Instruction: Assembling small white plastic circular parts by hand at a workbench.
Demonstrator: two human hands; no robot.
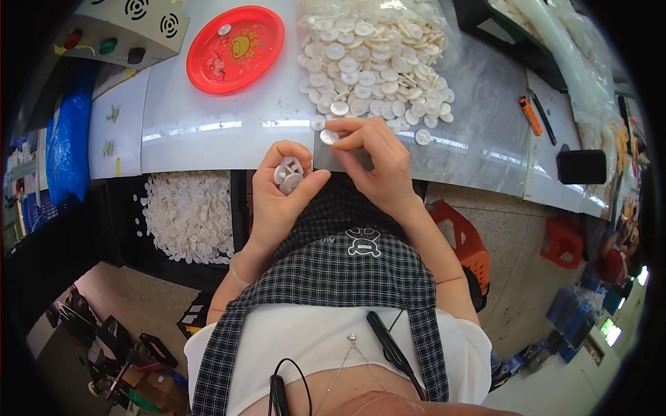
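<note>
My left hand [277, 182] is curled around several small white round plastic pieces [289, 173], at the near edge of the worktable. Just to its right, my right hand [378, 159] pinches one white plastic disc [328, 136] between thumb and fingertips, low over the table edge. Beyond my hands lies a big heap of white plastic discs [374, 62], partly on a clear plastic bag. A few loose discs lie near the heap's front, one [422, 137] to the right of my right hand.
A red plate [236, 80] with one white disc stands far left of the heap. Below the table at left, a black bin [125, 243] holds many small white pieces. A control box [132, 35] is at the far left; an orange cutter [530, 116] and a phone [581, 167] lie at right.
</note>
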